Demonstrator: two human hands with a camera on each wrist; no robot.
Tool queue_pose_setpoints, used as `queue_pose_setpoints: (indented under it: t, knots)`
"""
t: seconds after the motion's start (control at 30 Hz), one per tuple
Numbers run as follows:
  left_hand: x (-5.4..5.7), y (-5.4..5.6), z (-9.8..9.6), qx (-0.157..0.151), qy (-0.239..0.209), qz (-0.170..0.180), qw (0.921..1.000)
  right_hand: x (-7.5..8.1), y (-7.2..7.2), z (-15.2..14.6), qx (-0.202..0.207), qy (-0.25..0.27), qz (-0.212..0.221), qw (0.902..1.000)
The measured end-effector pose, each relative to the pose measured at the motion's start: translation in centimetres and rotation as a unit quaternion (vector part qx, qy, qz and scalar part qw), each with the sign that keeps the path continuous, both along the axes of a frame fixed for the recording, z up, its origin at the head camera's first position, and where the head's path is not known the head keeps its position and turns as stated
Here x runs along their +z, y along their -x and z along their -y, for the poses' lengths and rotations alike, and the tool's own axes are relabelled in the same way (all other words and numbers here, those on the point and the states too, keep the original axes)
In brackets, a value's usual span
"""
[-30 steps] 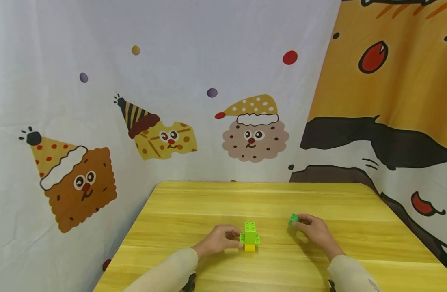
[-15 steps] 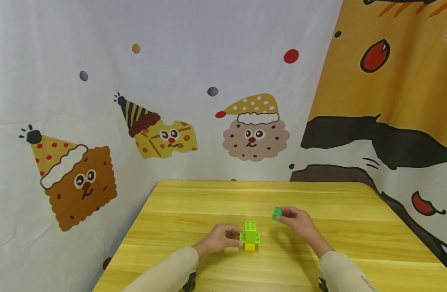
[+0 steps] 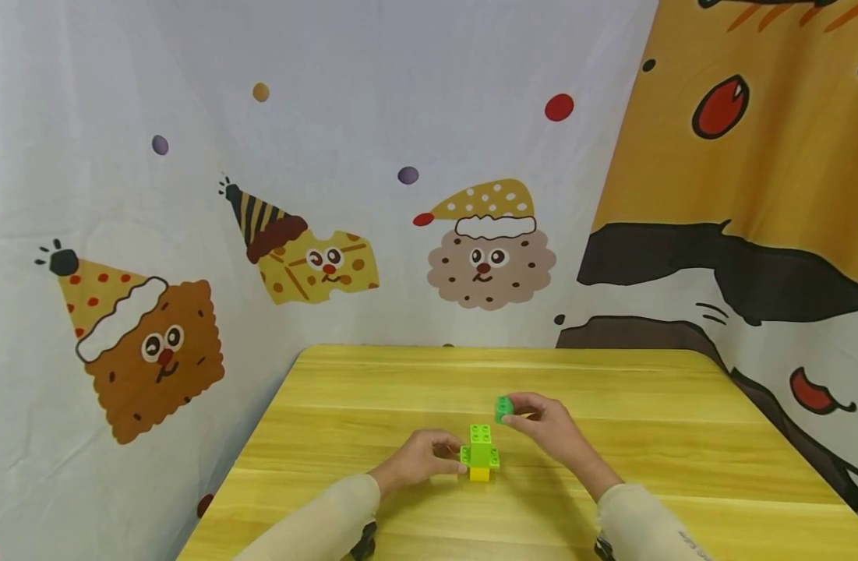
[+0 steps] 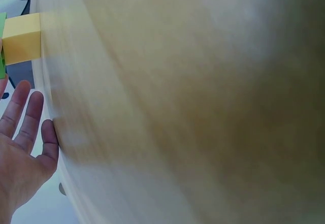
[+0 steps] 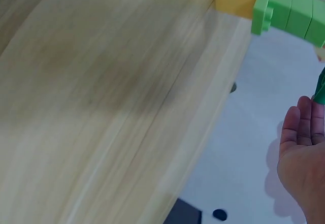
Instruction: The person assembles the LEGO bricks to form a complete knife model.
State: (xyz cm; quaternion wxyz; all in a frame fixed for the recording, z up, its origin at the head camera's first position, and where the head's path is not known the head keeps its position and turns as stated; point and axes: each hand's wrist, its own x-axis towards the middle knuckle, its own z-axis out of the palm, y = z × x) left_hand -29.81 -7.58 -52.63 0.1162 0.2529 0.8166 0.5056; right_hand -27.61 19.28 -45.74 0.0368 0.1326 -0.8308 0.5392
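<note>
A small tower of toy building bricks (image 3: 480, 448) stands upright on the table, in the middle of the head view. It has a yellow brick (image 4: 23, 38) at the bottom, a light green plate (image 5: 261, 10) jutting out on both sides, and several light green bricks (image 5: 297, 10) stacked above. My left hand (image 3: 423, 458) holds the plate's left end, thumb in front and fingers behind. Between thumb and fingertips, my right hand (image 3: 546, 423) pinches a darker green brick (image 3: 503, 410), raised behind and slightly right of the tower's top. The right wrist view shows only an edge of that brick.
The wooden table (image 3: 372, 382) reaches to a printed cloth backdrop (image 3: 358, 117) behind and at both sides. Its far edge lies a short way beyond the hands.
My right hand has carried the darker green brick leftward and slightly up, from the right side to close by the tower's top. The left hand and the tower have stayed in place.
</note>
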Motion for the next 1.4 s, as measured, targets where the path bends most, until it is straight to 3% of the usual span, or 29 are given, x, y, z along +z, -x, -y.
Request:
queue_pose_setpoints:
  t: [0.27, 0.53, 1.4]
  knots:
    - [0.0, 0.1, 0.1, -0.006, -0.002, -0.005, 1.0000, 0.2, -0.4, 1.8, 0.043, -0.028, -0.048, 0.9975]
    - [0.4, -0.2, 0.1, -0.012, -0.012, 0.004, 0.9999, 0.1, -0.9, 2.7, 0.066, -0.023, -0.043, 0.9966]
    - [0.2, -0.2, 0.0, -0.008, -0.013, 0.006, 0.9999, -0.4, -0.9, 2.8, 0.072, -0.062, -0.055, 0.9939]
